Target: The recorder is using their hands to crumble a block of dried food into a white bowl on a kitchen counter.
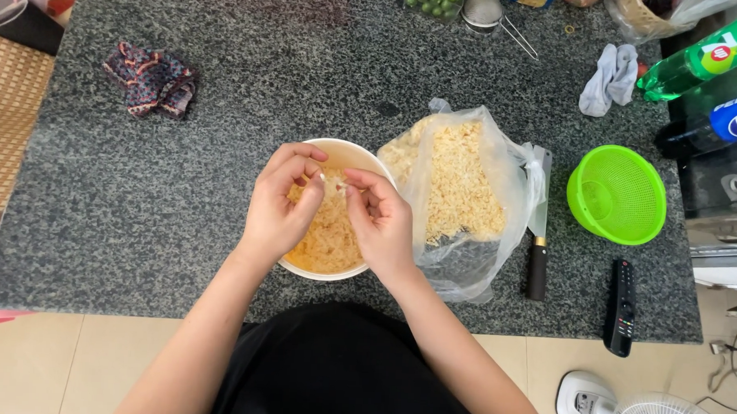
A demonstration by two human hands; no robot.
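1. My left hand [277, 205] is curled over the round cream-coloured bowl [336, 207], its thumb and fingertips pressed together on a small pale sliver [330, 181]. I cannot tell what that sliver is.
2. My right hand [382, 218] meets it from about 3 o'clock and pinches the other end of the same sliver. Both hands are equally near it, as it sits right between their fingertips.
3. The sliver's long axis runs roughly 9 to 3 o'clock across the gap between the hands. It is too small for me to tell which end leads.
4. Directly below the hands, the bowl holds a heap of pale yellow peeled pieces [328, 238].
5. At 3 o'clock from the bowl, and touching it, lies a clear plastic bag of the same pale pieces [459, 186], its mouth toward 12 o'clock.
6. Further out at 3 o'clock a dark-handled kitchen knife [538, 229] lies on the speckled grey stone counter [140, 199], its axis 12 to 6 with the blade at 12. Beyond the knife sits a green plastic strainer basket [616, 194].
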